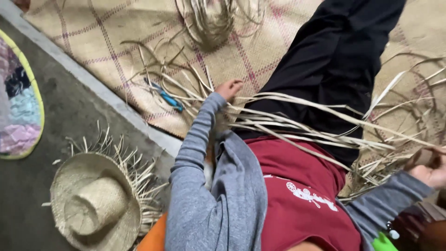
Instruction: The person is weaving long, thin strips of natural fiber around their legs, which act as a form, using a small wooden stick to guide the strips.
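A bundle of long pale straw strips [297,123] lies across my lap, over black trousers [334,56] and a red shirt. My left hand [230,88], in a grey sleeve, is closed on the strips' left end, above the woven mat. At the right edge, my right hand [432,169] pinches strips at the other end, where many loose ends fan out. The fingers of both hands are partly hidden by straw.
A half-woven straw hat [93,204] with loose fringe sits on the concrete floor at lower left. A blue-handled tool [167,98] lies on the checked woven mat [93,32]. More straw [209,21] is piled at the top. A patchwork cloth [18,102] lies at the left edge.
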